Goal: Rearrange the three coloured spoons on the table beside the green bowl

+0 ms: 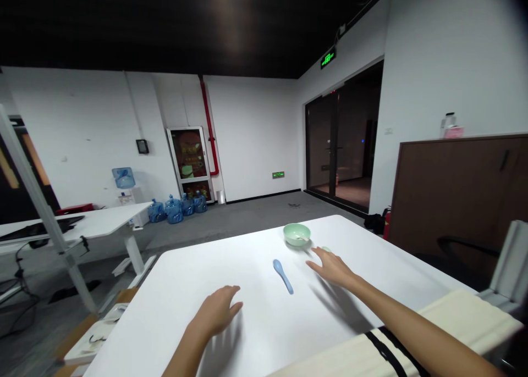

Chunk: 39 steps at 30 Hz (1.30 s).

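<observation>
A blue plastic spoon [283,275] lies on the white table [256,333], between my two hands. A pale green bowl [296,234] stands farther back near the table's far edge. My right hand [332,267] reaches forward just right of the spoon and below the bowl, fingers stretched out flat over the tabletop, holding nothing. A small pale green thing [326,249] shows just past its fingertips; I cannot make it out. My left hand [218,310] rests palm down on the table to the left of the spoon, fingers loosely extended, empty.
A cream cloth with black stripes [412,338] lies at the table's near right corner. A dark wooden cabinet [454,190] and a chair [507,267] stand to the right. Another white desk [82,223] stands at left, with water jugs [177,208] by the back wall.
</observation>
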Available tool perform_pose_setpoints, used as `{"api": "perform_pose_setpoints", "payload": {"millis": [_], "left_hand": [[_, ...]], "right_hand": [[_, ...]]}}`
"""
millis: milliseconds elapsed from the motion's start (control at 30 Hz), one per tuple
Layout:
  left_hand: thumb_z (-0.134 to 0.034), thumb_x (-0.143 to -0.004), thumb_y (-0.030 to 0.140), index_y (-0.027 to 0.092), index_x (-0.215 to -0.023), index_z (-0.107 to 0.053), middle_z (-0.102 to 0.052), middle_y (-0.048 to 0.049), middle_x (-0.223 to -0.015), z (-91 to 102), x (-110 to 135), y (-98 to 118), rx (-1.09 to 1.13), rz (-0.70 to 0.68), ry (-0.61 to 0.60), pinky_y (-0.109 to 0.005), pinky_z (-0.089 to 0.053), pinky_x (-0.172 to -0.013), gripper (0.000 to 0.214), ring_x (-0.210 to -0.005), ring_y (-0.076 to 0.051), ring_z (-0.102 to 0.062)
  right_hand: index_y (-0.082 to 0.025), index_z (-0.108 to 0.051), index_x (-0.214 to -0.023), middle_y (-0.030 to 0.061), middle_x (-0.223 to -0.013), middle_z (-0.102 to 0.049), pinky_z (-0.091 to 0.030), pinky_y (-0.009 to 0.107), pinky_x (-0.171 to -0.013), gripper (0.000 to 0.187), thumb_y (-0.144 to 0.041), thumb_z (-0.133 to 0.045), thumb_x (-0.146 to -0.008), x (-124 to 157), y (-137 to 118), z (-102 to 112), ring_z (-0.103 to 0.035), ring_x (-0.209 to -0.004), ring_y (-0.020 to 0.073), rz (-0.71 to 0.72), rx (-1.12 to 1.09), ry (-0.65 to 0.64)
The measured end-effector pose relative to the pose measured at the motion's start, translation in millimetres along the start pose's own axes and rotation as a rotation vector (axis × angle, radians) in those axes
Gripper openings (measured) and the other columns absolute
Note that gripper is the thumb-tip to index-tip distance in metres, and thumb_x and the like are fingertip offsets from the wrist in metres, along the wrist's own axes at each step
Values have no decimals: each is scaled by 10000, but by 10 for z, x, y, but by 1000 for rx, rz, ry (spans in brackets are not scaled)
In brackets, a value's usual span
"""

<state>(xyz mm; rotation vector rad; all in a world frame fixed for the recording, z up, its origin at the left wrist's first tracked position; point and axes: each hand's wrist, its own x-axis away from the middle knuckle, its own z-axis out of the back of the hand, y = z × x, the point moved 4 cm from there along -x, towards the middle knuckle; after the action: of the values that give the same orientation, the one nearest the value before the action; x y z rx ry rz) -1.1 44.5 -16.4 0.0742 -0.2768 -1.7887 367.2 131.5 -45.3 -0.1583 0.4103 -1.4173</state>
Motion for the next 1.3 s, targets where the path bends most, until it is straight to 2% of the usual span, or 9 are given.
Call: {"api": "perform_pose_setpoints", "payload": {"millis": [433, 567, 667, 800, 1000, 1200, 1300], "left_hand": [[-392, -882, 515, 244, -1367, -491, -526, -57, -1415, 2, -1, 25, 6, -4, -5, -378, -382, -1046, 564, -1280, -258, -489], [-388, -887, 514, 237, -1376, -483, -510, -65, -1429, 0, 0, 34, -2, -1, -16, -386, -382, -1048, 570, -1288, -258, -481], [-392, -888, 508, 237, -1377, -483, -509, -69, -1430, 6, -2, 41, -3, -1, -18, -390, -378, -1053, 566, -1288, -261, -481], [-392, -889, 502, 240, -1378, -480, -514, -67, -1425, -1, -26, 25, -6, 1, -17, -376, -381, -1052, 562, -1283, -253, -486], [-398, -885, 502, 253, -1370, -485, -531, -63, -1407, -20, -46, -13, -6, 8, -9, -378, -393, -1037, 552, -1256, -251, -508], [-403, -883, 503, 265, -1366, -489, -525, -59, -1413, -5, -35, 5, 10, 28, -8, -398, -387, -1042, 545, -1266, -259, -497], [-407, -884, 507, 278, -1363, -492, -526, -49, -1414, 3, -40, 15, 19, 27, -7, -397, -380, -1052, 538, -1269, -256, -494]], "right_hand": [[-187, -457, -1414, 128, -1449, -467, -349, 379, -1035, 689, -610, -421, -871, 6, 24, 37, -456, -1301, 291, -7, -33, 2], [-188, -478, -1396, 123, -1419, -504, -361, 359, -1016, 670, -604, -426, -874, 9, 27, 32, -481, -1274, 284, 16, -43, 20], [-184, -536, -1336, 131, -1319, -589, -391, 335, -960, 607, -575, -431, -883, -55, 28, 65, -538, -1203, 277, 12, -32, 32], [-171, -631, -1188, 132, -1135, -682, -416, 305, -868, 480, -500, -430, -902, -310, 2, 198, -609, -1071, 264, 4, 21, 54], [-166, -651, -1163, 145, -1168, -666, -420, 305, -844, 438, -440, -471, -873, -946, 38, 341, -597, -1096, 274, -112, 93, 96], [-165, -698, -996, 156, -1061, -688, -447, 318, -767, 389, -455, -490, -839, -1431, 128, 99, -644, -998, 283, -195, 151, 1], [-158, -677, -1023, 154, -1087, -677, -461, 323, -743, 418, -485, -522, -815, -1548, 192, -78, -646, -988, 290, -237, 159, -40]]}}
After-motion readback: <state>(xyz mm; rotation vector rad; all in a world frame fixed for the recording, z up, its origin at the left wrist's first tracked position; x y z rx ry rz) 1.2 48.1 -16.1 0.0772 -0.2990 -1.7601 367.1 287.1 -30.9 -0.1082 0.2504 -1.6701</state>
